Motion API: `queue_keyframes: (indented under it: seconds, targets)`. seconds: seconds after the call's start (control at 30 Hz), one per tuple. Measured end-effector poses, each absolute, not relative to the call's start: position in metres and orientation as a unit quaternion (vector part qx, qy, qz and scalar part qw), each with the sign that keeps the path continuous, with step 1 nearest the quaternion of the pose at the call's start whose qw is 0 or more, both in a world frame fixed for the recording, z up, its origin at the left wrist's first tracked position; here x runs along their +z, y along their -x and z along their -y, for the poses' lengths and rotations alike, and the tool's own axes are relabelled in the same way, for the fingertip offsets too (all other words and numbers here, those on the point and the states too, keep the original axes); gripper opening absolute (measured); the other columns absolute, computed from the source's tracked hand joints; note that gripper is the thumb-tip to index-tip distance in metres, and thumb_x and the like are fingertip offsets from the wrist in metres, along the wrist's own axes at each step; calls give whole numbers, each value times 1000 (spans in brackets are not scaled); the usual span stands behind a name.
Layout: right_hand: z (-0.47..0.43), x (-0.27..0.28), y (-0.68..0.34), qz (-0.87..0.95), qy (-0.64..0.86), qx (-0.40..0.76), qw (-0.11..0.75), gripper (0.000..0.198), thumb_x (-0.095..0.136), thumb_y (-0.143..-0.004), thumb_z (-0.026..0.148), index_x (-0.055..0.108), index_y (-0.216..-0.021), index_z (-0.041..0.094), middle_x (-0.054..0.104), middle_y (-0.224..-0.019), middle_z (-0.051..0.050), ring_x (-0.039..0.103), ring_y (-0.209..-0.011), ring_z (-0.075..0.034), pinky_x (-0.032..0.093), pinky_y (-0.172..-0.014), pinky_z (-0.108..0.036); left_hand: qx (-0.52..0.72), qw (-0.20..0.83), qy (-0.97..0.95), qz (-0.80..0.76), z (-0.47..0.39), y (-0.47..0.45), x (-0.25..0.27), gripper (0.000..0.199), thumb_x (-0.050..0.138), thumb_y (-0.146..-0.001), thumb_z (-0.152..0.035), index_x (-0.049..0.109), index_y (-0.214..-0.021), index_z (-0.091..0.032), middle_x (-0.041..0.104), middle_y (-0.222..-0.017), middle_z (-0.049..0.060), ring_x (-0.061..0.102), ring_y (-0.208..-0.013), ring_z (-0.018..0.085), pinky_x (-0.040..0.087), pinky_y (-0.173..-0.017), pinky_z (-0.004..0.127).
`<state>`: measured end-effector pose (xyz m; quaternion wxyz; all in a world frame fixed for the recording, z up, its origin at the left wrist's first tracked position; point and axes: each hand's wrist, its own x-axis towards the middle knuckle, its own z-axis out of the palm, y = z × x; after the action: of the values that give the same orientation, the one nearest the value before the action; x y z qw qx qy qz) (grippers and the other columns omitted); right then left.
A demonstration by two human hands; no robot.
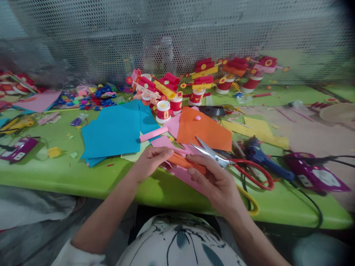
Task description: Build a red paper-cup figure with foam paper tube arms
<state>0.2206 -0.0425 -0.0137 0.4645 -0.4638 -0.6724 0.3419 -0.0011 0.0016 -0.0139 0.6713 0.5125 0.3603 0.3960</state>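
Both hands grip a narrow orange paper roll [181,161] just above the front of the green table. My left hand [155,159] pinches its left end between thumb and fingers. Around the right end, my right hand [212,175] has its fingers and thumb closed. Beneath the hands lies pink paper [188,179]. Scissors with red handles [213,153] rest open just beyond my right hand. A pink paper roll [154,133] and a sheet of orange paper [206,129] lie farther back.
Blue sheets [113,129] lie to the left. Red-and-white cup figures [163,111] line the back. A blue glue gun [267,159] and a purple power strip [316,171] with cables sit at right. Small colourful pieces [95,98] are heaped at back left, before a perforated metal panel [166,44].
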Motion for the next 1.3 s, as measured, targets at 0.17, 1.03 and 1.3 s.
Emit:
queue_keyframes:
  seconds: [0.17,1.03,1.3]
  targets:
    - [45,-12,-221,665,473,347,462,25,70,-96,34,73,-120,34,75,-124,-2,68,-121,-21,56,-100,-34,397,663,-510,-378,-2,1,-15,38,70,-96,-49,83,-112,-17,79,-85,9,71,-74,15,62,-69,25]
    - [38,8,-203,603,415,555,395,38,81,-85,37,74,-122,28,76,-105,-4,65,-76,-14,53,-62,-28,321,777,-446,-308,4,2,-5,50,87,-79,-51,50,-95,-21,65,-78,-3,62,-62,10,49,-59,20]
    - [31,4,-205,427,436,565,555,29,87,-79,31,77,-106,27,65,-80,3,57,-63,-8,50,-57,-22,474,670,-441,-362,-4,2,-7,51,56,-95,-70,60,-111,-22,76,-108,10,72,-76,19,57,-55,27]
